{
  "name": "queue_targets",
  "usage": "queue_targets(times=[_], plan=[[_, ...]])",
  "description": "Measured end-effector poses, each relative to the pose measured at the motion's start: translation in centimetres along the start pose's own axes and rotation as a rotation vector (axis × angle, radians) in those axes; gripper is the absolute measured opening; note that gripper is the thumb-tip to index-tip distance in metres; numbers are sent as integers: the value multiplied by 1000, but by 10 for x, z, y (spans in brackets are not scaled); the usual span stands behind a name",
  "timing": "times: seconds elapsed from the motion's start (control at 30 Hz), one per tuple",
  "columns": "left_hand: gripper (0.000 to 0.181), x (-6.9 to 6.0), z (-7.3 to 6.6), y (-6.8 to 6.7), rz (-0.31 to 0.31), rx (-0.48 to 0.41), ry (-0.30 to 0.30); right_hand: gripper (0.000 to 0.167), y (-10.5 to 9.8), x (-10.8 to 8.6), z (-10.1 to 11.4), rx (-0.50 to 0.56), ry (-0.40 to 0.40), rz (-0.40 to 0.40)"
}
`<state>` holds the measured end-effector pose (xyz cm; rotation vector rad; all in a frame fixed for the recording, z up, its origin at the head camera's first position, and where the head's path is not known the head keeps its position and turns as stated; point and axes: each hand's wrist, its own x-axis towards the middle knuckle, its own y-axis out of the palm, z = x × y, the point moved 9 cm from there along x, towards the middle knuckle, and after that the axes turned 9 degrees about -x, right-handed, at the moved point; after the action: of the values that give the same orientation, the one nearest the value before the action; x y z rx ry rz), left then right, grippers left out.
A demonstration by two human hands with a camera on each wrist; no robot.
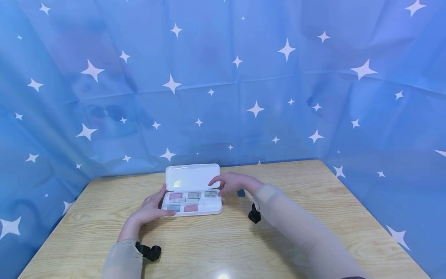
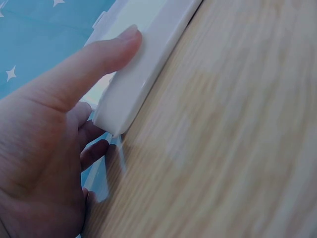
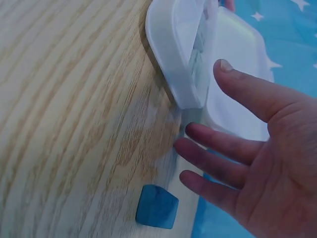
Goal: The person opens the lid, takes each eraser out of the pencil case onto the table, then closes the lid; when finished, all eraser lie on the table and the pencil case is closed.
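Observation:
A white hinged case lies on the table with its lid raised at the back. Several pink, grey, greenish and blue rectangular pieces sit in it. My left hand holds the case's left end, thumb over the front edge and the other fingers around the end, as the left wrist view also shows. At the right end is my right hand, fingers spread and loosely bent, nothing held; the right wrist view shows its thumb near the lid. A small dark blue block lies on the table below the right hand's fingers.
The wooden table ends just behind the case, where a blue curtain with white stars hangs. Black wrist devices sit on both forearms, the right one close to the tabletop.

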<state>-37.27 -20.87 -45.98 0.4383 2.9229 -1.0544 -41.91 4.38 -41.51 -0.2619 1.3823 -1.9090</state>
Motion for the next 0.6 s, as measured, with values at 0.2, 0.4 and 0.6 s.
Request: queue_targets(times=[0.2,0.4,0.6], plan=[[117,0,0,0,0,4,0,49,2,-1,1,66,25,51],[117,1,1,-1,-5,7,6,42,-5,3,7,-21,11,-37],[117,0,-1,-1,-7,6,11,43,-3,13,13,-72,-31,-91]])
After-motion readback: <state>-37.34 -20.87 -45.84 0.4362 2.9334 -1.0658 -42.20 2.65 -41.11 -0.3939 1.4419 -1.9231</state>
